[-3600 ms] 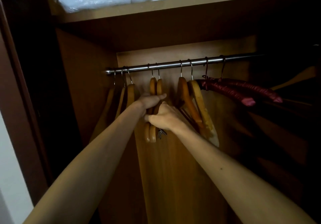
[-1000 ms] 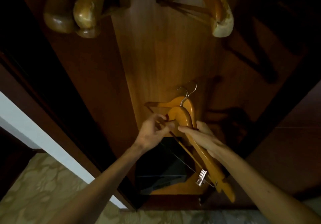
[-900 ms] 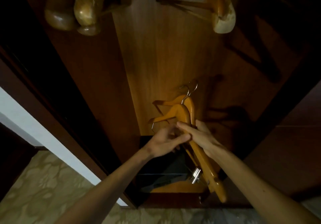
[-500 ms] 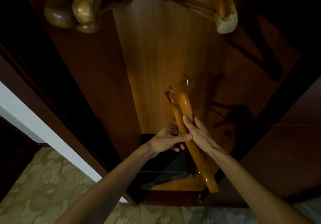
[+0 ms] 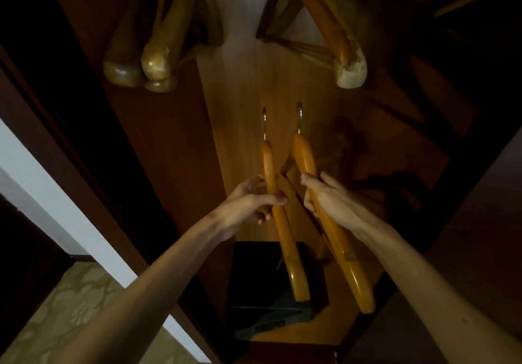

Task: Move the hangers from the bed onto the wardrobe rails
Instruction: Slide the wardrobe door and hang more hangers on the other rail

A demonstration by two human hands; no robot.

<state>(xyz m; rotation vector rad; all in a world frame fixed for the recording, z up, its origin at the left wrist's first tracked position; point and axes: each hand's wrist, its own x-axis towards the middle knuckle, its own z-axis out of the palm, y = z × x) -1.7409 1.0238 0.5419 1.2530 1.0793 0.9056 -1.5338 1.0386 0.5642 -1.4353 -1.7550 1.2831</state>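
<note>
**Two wooden hangers in hand, inside the wardrobe**

Item one: left hanger (image 5: 278, 214), amber wood with a metal hook pointing up. I logged my left hand (image 5: 248, 202) closed round its upper arm, thumb across the front. Its lower end hung over the black box (image 5: 254, 287) on the wardrobe floor (image 5: 282, 335).

Item two: right hanger (image 5: 339, 239), same make, thicker in profile, hook up. My right hand (image 5: 327, 197) was wrapped round it below the shoulder. The two hangers stood apart, near the middle of the back panel (image 5: 243, 115).

Item three: hung hangers (image 5: 158, 61) along the top edge, their rounded ends showing; a pale-tipped one (image 5: 350, 72) at the upper right. The rail itself was out of view.

Item four: patterned carpet (image 5: 56, 321) at the lower left corner, outside the door frame (image 5: 70, 216).
</note>
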